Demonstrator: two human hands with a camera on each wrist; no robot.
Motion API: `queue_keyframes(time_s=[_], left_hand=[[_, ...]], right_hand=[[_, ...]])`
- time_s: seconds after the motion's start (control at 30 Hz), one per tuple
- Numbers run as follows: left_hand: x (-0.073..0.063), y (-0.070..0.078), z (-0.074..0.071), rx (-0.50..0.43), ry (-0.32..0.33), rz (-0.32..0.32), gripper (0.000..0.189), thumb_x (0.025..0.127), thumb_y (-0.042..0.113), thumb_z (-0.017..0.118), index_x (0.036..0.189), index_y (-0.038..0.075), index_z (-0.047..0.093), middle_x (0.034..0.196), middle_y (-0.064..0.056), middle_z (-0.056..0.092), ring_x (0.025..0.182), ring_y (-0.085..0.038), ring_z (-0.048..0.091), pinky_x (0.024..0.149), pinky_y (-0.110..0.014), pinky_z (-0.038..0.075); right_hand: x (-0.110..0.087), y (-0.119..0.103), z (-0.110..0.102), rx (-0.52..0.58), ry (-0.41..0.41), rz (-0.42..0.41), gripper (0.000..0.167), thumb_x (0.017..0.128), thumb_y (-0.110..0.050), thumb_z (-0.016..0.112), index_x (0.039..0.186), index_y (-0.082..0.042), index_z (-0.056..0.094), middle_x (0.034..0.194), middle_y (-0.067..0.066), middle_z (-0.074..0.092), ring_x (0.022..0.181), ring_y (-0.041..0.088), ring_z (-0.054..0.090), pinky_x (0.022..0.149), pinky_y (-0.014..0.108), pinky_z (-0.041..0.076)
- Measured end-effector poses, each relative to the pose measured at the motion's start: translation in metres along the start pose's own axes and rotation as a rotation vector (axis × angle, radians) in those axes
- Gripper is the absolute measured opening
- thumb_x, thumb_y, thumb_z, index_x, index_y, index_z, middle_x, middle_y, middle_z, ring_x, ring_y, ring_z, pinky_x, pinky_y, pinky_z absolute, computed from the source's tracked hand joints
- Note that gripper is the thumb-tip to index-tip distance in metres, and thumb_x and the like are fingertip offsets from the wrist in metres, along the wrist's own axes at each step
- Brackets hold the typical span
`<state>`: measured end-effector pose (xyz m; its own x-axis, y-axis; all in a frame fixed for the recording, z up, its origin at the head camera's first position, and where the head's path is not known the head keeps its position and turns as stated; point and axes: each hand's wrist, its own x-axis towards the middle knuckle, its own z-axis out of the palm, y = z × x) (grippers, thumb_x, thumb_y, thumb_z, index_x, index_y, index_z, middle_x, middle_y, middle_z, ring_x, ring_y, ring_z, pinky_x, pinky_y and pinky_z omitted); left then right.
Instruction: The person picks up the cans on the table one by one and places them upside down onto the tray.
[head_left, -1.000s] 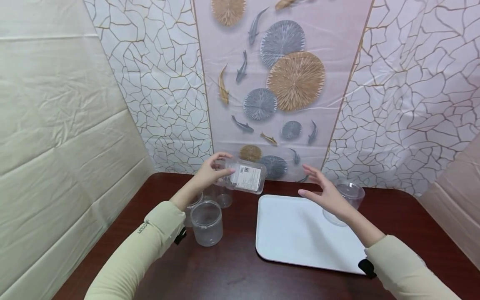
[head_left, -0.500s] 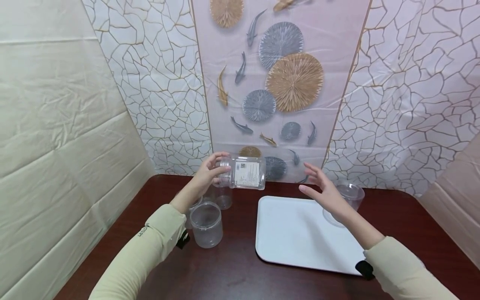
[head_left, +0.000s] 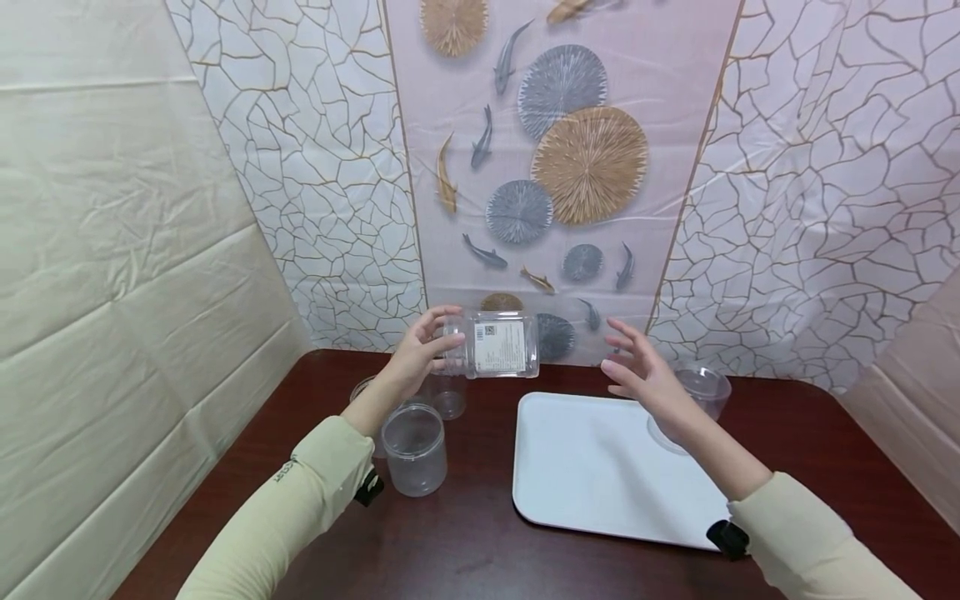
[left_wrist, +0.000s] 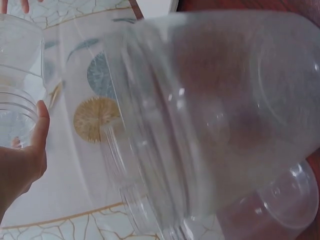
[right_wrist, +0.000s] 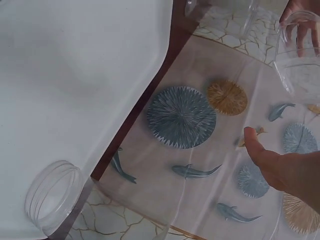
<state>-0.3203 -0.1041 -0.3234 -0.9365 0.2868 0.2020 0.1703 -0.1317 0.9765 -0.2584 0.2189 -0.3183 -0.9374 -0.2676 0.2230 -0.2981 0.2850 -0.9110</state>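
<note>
My left hand (head_left: pixel 420 354) grips a clear plastic jar (head_left: pixel 501 346) with a white printed label by its threaded neck. The jar lies on its side in the air, its base pointing right. In the left wrist view, the thumb (left_wrist: pixel 41 122) lies against the jar's neck. My right hand (head_left: pixel 652 383) hovers over the far right part of the white tray (head_left: pixel 592 458), fingers loosely bent, apart from the jar and holding nothing. Behind that hand, a clear round container (head_left: pixel 708 385) stands at the tray's far right, partly hidden by the wrist.
Several clear containers stand left of the tray on the dark red table (head_left: pixel 480 542). The nearest is a wide open-topped jar (head_left: pixel 415 458); a slimmer one (head_left: pixel 448 400) is behind it, and the left forearm covers others. A patterned cloth wall (head_left: pixel 517 275) rises behind the table.
The labelled jar has turned from a downward slant to level and shifted slightly right with my left hand. The right hand's fingers have bent a little more.
</note>
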Motion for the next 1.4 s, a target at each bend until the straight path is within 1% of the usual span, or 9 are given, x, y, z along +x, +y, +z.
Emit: queue_keyframes(time_s=[0.1,0.23,0.33,0.57,0.73,0.93,1.1,1.23,1.4], left_hand=[[-0.002,-0.001,0.004,-0.016,-0.007,0.007,0.039,0.088,0.004,0.057,0.124,0.015,0.048,0.134,-0.009,0.039,0.103,-0.016,0.049,0.081,-0.036,0.054],[-0.004,-0.002,0.01,-0.031,-0.016,0.019,0.042,0.088,0.004,0.056,0.127,0.01,0.045,0.137,-0.014,0.037,0.102,-0.015,0.049,0.08,-0.035,0.055],[-0.005,-0.001,0.013,-0.039,-0.019,0.022,0.046,0.088,0.004,0.057,0.131,0.007,0.042,0.138,-0.014,0.037,0.103,-0.016,0.05,0.08,-0.035,0.055],[-0.008,-0.001,0.024,-0.044,-0.047,0.054,0.048,0.087,0.002,0.057,0.132,0.004,0.041,0.135,-0.011,0.04,0.106,-0.019,0.05,0.083,-0.038,0.055],[-0.011,-0.003,0.032,-0.017,-0.06,0.067,0.048,0.086,0.003,0.059,0.131,0.005,0.042,0.133,-0.009,0.044,0.103,-0.016,0.053,0.085,-0.037,0.054],[-0.014,-0.004,0.04,0.014,-0.084,0.1,0.051,0.083,0.004,0.062,0.13,0.004,0.043,0.13,-0.01,0.047,0.1,-0.014,0.055,0.085,-0.036,0.053],[-0.014,-0.004,0.046,-0.007,-0.106,0.134,0.05,0.084,0.001,0.059,0.131,0.002,0.041,0.134,-0.01,0.045,0.098,-0.014,0.054,0.082,-0.036,0.055],[-0.016,-0.005,0.051,-0.031,-0.114,0.151,0.052,0.084,0.003,0.061,0.131,0.0,0.04,0.134,-0.011,0.044,0.097,-0.014,0.054,0.081,-0.035,0.055],[-0.018,-0.007,0.056,-0.04,-0.111,0.164,0.051,0.082,0.006,0.066,0.129,0.003,0.044,0.135,-0.011,0.045,0.097,-0.014,0.055,0.079,-0.031,0.054]], right_hand=[[-0.001,-0.003,0.001,0.022,-0.007,-0.004,0.066,0.098,-0.022,0.049,0.151,-0.019,0.011,0.151,0.023,0.02,0.137,0.044,0.025,0.098,0.061,0.039],[-0.002,-0.006,0.002,0.042,-0.018,-0.007,0.064,0.099,-0.023,0.046,0.152,-0.021,0.01,0.152,0.022,0.017,0.138,0.046,0.021,0.099,0.062,0.038],[-0.001,-0.009,0.002,0.045,-0.026,-0.01,0.064,0.099,-0.025,0.045,0.152,-0.021,0.009,0.153,0.022,0.016,0.139,0.048,0.018,0.099,0.064,0.036],[-0.002,-0.015,0.004,0.078,-0.045,-0.017,0.066,0.099,-0.024,0.044,0.152,-0.021,0.005,0.154,0.024,0.01,0.14,0.049,0.011,0.101,0.067,0.031],[-0.003,-0.017,0.009,0.099,-0.046,-0.035,0.065,0.099,-0.023,0.043,0.152,-0.02,0.005,0.154,0.023,0.01,0.14,0.048,0.01,0.1,0.069,0.03],[-0.004,-0.019,0.011,0.117,-0.037,-0.054,0.063,0.099,-0.024,0.042,0.152,-0.019,0.007,0.151,0.024,0.016,0.139,0.049,0.015,0.098,0.068,0.033],[-0.004,-0.019,0.009,0.13,-0.053,-0.071,0.063,0.098,-0.023,0.041,0.152,-0.022,0.007,0.152,0.022,0.015,0.139,0.048,0.015,0.098,0.068,0.034],[-0.005,-0.018,0.008,0.156,-0.076,-0.085,0.065,0.098,-0.027,0.043,0.152,-0.023,0.007,0.154,0.022,0.011,0.14,0.048,0.012,0.098,0.069,0.032],[-0.006,-0.018,0.009,0.174,-0.108,-0.097,0.069,0.096,-0.029,0.047,0.152,-0.023,0.007,0.154,0.023,0.008,0.14,0.05,0.008,0.098,0.069,0.031]])
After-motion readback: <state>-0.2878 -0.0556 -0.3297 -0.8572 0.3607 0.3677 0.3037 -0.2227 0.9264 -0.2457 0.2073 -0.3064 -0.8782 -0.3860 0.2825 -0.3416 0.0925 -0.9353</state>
